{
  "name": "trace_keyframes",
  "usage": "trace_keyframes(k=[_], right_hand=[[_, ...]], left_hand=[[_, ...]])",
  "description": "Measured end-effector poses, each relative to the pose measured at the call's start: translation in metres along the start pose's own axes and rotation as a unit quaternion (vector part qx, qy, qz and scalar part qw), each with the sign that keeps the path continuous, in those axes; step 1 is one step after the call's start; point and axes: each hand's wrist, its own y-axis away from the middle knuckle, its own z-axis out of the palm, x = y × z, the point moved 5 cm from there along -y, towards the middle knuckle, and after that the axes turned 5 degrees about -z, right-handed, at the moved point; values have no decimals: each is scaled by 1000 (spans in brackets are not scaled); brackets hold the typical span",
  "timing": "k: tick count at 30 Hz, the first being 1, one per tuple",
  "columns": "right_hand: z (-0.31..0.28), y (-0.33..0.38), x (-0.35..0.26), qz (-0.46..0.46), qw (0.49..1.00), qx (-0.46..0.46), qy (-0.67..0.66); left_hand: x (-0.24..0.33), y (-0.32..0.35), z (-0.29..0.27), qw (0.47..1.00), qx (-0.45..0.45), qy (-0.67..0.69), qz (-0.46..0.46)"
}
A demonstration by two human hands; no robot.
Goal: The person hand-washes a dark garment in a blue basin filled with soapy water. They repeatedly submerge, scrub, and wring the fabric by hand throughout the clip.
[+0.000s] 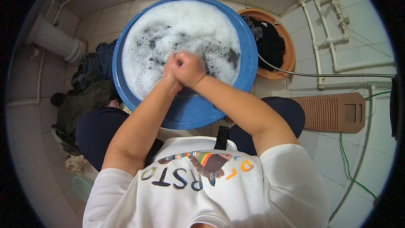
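We held our left hand (pixel 171 72) and right hand (pixel 190 68) pressed together as fists, fingers curled tight over the blue basin (pixel 249 55); whether they gripped cloth we could not tell. Dark laundry (pixel 154 44) lay in the foam (pixel 181 21) there, and more filled the orange tub (pixel 290 55) beside it.

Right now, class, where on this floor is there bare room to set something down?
Bare white tiled floor lies right of the brown ribbed washboard, crossed by a green cable. Crowded: dark clothes pile left of the blue plastic basin, orange tub right.
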Motion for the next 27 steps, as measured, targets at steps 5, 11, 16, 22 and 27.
trace_keyframes(k=[5, 11, 16, 22, 27], right_hand=[[-67, -22, 109, 254, 953, 119, 118], [-112, -71, 110, 169, 919, 112, -337], [-133, -71, 100, 156, 914, -99, -362], [-96, -50, 93, 163, 851, -403, 295], [-62, -43, 30, 125, 933, -316, -116]], left_hand=[[11, 49, 63, 905, -54, -422, 1], [30, 5, 25, 639, -138, -727, 211], [51, -15, 3, 454, -12, -854, 255], [95, 3, 19, 680, -30, -674, 287], [103, 46, 63, 765, -108, -543, 330]])
